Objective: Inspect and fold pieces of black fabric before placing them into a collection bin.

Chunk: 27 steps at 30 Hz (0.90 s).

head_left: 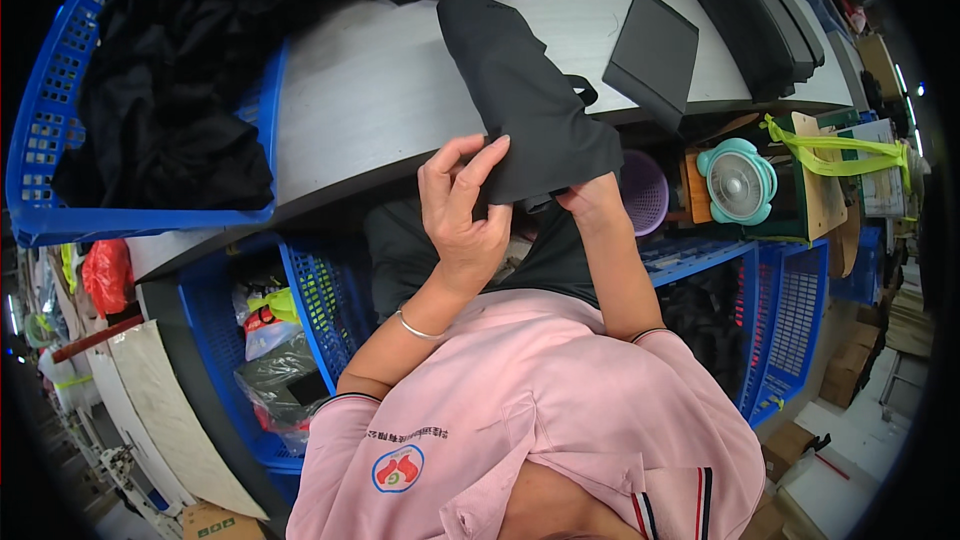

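Note:
A folded black cloth piece point(530, 110) lies partly on the pale tabletop, its near end raised over the table's front edge. A small black strap loop point(582, 90) sticks out from its right side. At the near left corner is my left hand point(465, 205), thumb by the edge and two bent fingers spread against the cloth's left side. My right hand point(592, 198) grips the near right end, with its fingertips hidden under the fabric. What the near end's underside looks like is hidden.
Left of the table area stands a blue crate point(150, 225) heaped with black cloth. A flat black panel point(655, 55) and a stack of black pieces point(760, 35) lie at right. Near my right arm are a purple basket point(645, 195) and a teal fan point(741, 182).

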Tool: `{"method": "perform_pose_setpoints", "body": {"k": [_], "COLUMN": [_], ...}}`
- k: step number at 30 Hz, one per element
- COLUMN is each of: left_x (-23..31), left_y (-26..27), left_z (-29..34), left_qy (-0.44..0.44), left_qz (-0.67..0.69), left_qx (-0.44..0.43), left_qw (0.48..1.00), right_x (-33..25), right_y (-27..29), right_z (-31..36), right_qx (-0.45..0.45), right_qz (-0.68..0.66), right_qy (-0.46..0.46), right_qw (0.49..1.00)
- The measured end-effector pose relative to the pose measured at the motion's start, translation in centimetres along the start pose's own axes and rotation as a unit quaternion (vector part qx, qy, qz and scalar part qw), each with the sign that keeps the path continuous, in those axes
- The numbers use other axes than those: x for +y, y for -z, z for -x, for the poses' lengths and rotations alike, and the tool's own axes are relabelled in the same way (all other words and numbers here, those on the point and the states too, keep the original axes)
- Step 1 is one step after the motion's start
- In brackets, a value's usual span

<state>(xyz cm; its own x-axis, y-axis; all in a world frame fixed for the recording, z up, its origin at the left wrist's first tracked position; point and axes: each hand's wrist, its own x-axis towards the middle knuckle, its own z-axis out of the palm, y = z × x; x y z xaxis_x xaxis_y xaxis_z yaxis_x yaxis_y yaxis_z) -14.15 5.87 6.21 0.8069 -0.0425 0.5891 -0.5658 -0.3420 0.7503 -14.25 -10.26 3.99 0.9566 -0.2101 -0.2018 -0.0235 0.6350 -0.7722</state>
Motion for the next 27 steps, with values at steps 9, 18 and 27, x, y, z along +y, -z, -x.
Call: {"method": "perform_pose_setpoints", "body": {"k": [9,18,27], "left_x": [0.0,-0.5,-1.2], "left_y": [-0.2,0.0,2.2], "left_z": [1.7,2.8,2.2], "left_qy": [0.005,0.031,0.017], "left_qz": [0.074,0.096,0.085], "left_qx": [-0.024,-0.031,-0.022], "left_qw": [0.997,0.994,0.996], "right_x": [2.0,2.2,3.7], "right_y": [0.6,-1.9,-4.3], "right_z": [0.3,1.1,0.2], "right_qx": [-0.058,0.063,0.149], "right_qz": [-0.192,-0.111,-0.098], "right_qy": [-0.065,-0.045,-0.078], "right_qw": [0.978,0.991,0.981]}}
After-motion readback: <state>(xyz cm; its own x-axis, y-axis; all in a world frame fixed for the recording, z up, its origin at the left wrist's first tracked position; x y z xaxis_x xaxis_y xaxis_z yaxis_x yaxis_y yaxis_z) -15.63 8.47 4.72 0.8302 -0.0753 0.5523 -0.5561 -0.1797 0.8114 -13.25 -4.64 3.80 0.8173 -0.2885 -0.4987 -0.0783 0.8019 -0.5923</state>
